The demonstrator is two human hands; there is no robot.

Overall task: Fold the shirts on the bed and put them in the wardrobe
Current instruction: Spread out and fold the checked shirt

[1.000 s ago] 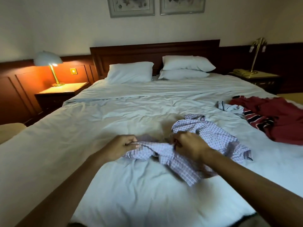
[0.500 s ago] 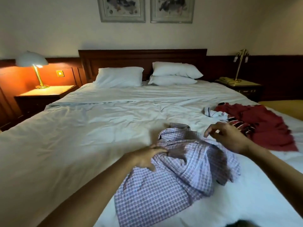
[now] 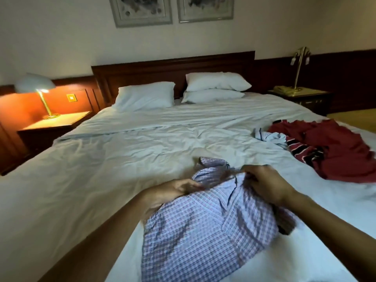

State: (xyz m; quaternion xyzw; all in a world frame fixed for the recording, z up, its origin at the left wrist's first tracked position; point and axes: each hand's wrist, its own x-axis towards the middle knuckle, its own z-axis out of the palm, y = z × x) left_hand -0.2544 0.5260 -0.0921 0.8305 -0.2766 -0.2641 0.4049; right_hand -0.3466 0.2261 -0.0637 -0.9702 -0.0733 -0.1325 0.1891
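Observation:
A crumpled purple-and-white checked shirt (image 3: 205, 226) lies on the white bed (image 3: 122, 159), near its front edge. My left hand (image 3: 173, 189) grips the shirt's left upper edge, fingers curled into the cloth. My right hand (image 3: 266, 185) pinches the fabric near the collar at the shirt's upper right. A red shirt with black and white stripes (image 3: 333, 151) lies heaped at the right side of the bed. A small pale blue striped garment (image 3: 270, 138) sits bunched against its left edge. No wardrobe is in view.
Three white pillows (image 3: 146, 96) lean on the dark wooden headboard (image 3: 173, 68). A lit lamp (image 3: 38, 88) stands on the left nightstand (image 3: 57, 123). On the right nightstand (image 3: 301, 94) are a brass lamp and a telephone. Two framed pictures hang above.
The shirt was pulled toward me and spread downward. My right hand, lifted free half a second ago, came back down and took hold of the cloth; my left hand closed on it too.

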